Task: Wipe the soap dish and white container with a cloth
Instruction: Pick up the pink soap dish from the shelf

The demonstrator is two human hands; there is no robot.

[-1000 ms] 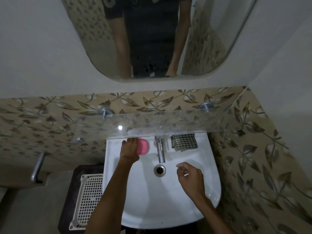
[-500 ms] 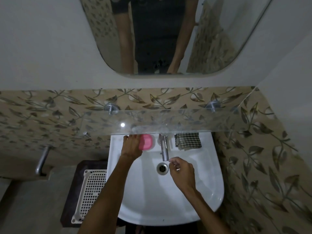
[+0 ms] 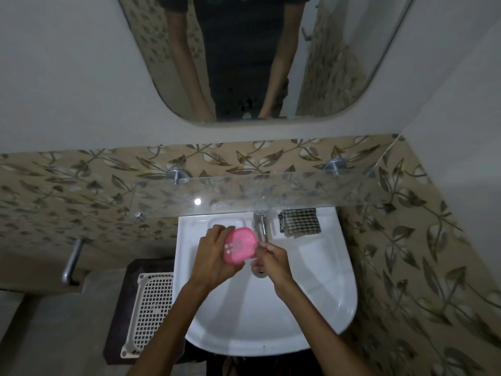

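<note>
My left hand [image 3: 214, 257] grips a pink soap dish [image 3: 240, 245] and holds it tilted above the white sink [image 3: 320, 289], its slotted face towards me. My right hand [image 3: 271, 260] touches the dish's right edge with curled fingers; something small and white shows at its fingertips. A white container [image 3: 227, 222] sits on the sink's back ledge, just beyond my left hand. A folded black-and-white checked cloth [image 3: 299, 220] lies on the ledge to the right of the tap [image 3: 261, 226].
A glass shelf [image 3: 271, 192] on two metal pegs overhangs the back of the sink. A mirror [image 3: 257, 58] hangs above. Left of the sink, a white perforated basket [image 3: 150, 310] stands on a dark stand, and a metal bar [image 3: 71, 260] sticks out from the wall.
My left hand lifted the pink soap dish off the back ledge and brought it forward over the basin. My right hand moved up and left to meet it.
</note>
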